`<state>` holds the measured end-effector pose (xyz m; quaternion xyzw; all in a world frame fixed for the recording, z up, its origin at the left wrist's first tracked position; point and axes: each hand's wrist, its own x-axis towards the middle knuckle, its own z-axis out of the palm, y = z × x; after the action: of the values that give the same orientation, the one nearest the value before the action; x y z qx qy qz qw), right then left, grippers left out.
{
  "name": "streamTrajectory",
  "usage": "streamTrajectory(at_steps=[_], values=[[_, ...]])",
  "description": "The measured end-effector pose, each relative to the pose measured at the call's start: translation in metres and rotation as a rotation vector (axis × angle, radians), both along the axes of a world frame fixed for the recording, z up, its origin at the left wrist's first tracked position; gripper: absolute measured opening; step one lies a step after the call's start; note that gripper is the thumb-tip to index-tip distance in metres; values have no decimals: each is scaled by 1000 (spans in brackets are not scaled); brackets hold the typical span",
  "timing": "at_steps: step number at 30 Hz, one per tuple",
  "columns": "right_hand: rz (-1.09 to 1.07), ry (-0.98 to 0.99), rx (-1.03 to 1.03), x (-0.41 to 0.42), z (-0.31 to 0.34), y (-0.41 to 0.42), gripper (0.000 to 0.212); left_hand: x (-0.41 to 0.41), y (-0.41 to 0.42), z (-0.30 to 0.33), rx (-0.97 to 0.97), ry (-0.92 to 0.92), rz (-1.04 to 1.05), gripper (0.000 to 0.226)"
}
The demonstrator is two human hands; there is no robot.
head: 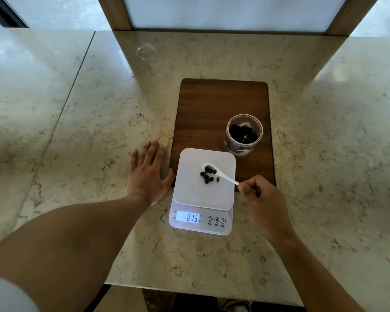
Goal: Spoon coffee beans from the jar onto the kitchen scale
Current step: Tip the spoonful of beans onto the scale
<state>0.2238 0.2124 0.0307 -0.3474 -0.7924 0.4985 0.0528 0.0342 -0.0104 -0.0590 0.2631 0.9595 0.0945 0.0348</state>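
A white kitchen scale stands at the near end of a wooden board; its lit display reads 0.15. Several coffee beans lie on its platform. My right hand pinches the handle of a small white spoon, whose bowl is over the platform with a few beans in it. An open clear jar with dark beans inside stands on the board just behind the scale's right corner. My left hand lies flat on the counter, fingers spread, beside the scale's left edge.
A clear glass object, maybe the jar's lid, rests on the marble counter at the back left. A wood-framed panel rises behind the counter. The counter's near edge runs below my forearms.
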Motion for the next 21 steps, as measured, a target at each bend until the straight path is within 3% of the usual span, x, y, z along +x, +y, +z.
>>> streamTrajectory(at_steps=[11,17,21], values=[[1,151,173,3,9,-4,15,1,1,4,-8,-16,-2,73],[-210,252,298,-16,24,16,18,1,1,5,0,-16,-4,73],[-330,206,390,-34,32,40,14,1,1,4,4,-10,-10,73]])
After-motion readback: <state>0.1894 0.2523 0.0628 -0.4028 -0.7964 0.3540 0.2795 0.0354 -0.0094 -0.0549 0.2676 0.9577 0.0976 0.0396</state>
